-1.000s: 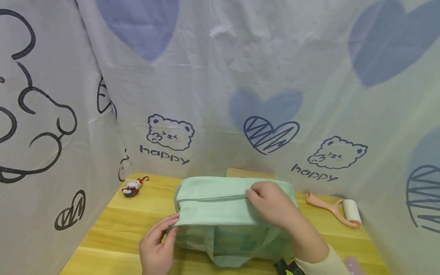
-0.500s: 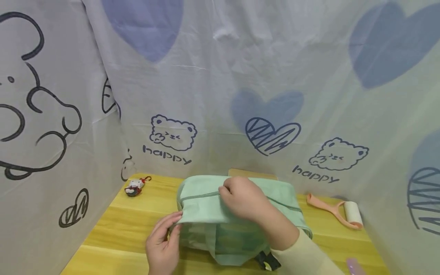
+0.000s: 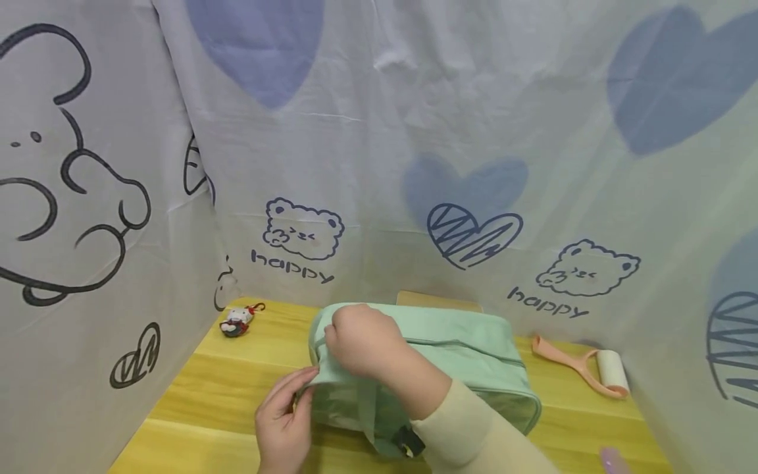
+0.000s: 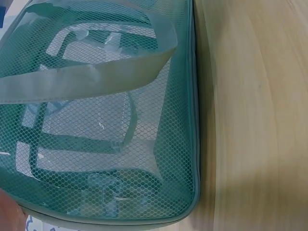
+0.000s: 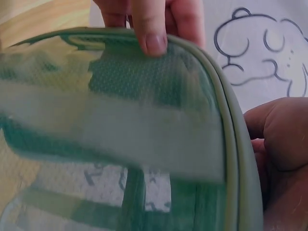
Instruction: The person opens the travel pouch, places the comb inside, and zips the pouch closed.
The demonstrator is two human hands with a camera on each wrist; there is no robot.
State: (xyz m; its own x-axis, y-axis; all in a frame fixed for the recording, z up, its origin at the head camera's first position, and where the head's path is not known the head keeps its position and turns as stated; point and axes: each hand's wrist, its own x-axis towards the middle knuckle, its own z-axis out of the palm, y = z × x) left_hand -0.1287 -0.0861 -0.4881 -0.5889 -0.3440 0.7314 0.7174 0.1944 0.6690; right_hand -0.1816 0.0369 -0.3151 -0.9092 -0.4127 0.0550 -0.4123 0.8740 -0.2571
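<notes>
A mint-green zip bag [image 3: 456, 319] with clear, mesh-patterned sides lies on the table, a strap handle [image 4: 91, 79] hanging across its near side. My left hand [image 3: 287, 415] pinches the bag's near left corner, thumb on the side facing me. In the right wrist view, the left thumb [image 5: 155, 42] presses against the rim. My right hand [image 3: 364, 339] is curled over the left end of the top zipper [image 3: 438, 342]; its fingers look pinched on the zipper pull, which is hidden. Right of that hand, the zipper line runs wavy, with a small fold.
A small cat-figure keychain [image 3: 238, 321] lies at the back left. On the right is a peach-handled lint roller [image 3: 583, 368]. Behind the bag shows a tan flat edge [image 3: 438, 301]. A purple item [image 3: 612, 459] sits at front right. Printed cloth [image 3: 367, 164] walls the table.
My right hand has slid leftward along the zipper, from right of the middle to the left end. My left hand keeps its hold on the corner.
</notes>
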